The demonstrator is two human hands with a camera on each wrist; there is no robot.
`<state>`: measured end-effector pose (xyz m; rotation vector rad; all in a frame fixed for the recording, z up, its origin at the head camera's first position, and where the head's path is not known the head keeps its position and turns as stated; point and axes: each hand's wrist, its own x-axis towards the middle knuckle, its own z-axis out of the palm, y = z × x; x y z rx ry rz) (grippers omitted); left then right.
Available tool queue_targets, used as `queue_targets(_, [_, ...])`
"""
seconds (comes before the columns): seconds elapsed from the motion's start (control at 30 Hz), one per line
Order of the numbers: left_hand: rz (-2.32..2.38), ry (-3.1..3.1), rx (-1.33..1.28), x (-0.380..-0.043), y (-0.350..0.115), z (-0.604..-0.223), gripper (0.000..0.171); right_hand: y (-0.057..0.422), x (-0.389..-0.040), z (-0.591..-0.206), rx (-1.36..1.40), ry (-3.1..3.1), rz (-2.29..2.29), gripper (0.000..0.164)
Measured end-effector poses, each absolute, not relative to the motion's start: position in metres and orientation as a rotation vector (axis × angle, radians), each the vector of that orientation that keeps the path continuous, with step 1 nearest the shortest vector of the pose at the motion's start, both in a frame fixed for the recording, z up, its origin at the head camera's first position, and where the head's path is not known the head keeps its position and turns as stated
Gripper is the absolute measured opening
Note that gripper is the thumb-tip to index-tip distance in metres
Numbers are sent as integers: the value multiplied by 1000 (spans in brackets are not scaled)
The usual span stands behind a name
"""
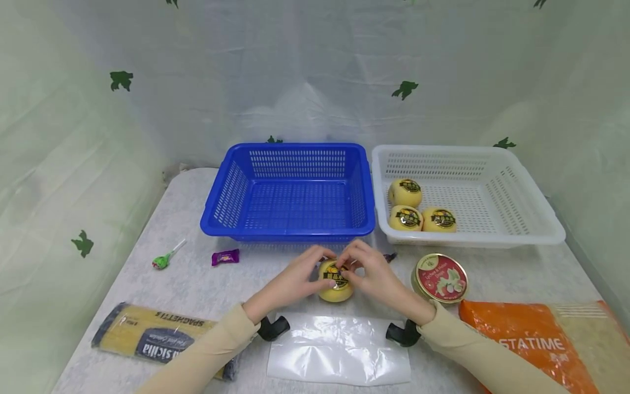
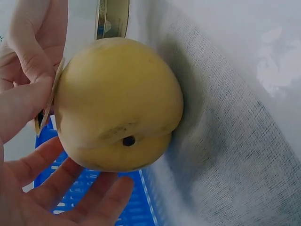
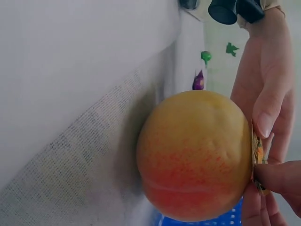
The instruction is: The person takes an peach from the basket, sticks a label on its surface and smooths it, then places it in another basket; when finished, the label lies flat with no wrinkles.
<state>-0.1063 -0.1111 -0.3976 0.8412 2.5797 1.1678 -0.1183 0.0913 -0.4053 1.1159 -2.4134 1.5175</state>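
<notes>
A yellow peach with a black-and-gold label rests on the table between both hands. My left hand holds the peach from the left, its thumb at the label and its other fingers curved about the fruit. From the right, my right hand pinches the label with thumb and fingertip. Side-on in the left wrist view, the label stands partly away from the peach. The right wrist view shows the red-blushed side of the peach, with both thumbs at the label.
Behind the hands stands a blue basket; beside it, a white basket holds three labelled peaches. Around lie a lollipop, purple candy, spaghetti pack, round drops tin, orange bag and white plastic sheet.
</notes>
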Motion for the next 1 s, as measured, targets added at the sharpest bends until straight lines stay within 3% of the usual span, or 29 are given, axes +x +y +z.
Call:
queue_targets(0.4, [1427,2429,667,-111,-105,-405,30,101,-116,-411,1153,-2676,1553,30])
queue_targets(0.6, [1443,2460,725,-112,-106,-409,24,105,-121,-418,1173,-2658,1697,30])
queue_targets(0.87, [1254,2531,804,-107,-107,-410,35,102,-117,-405,1030,-2625,2062,23])
queue_targets(1.0, [1274,2517,832,-108,-108,-409,33,103,-121,-412,989,-2571,2094,18])
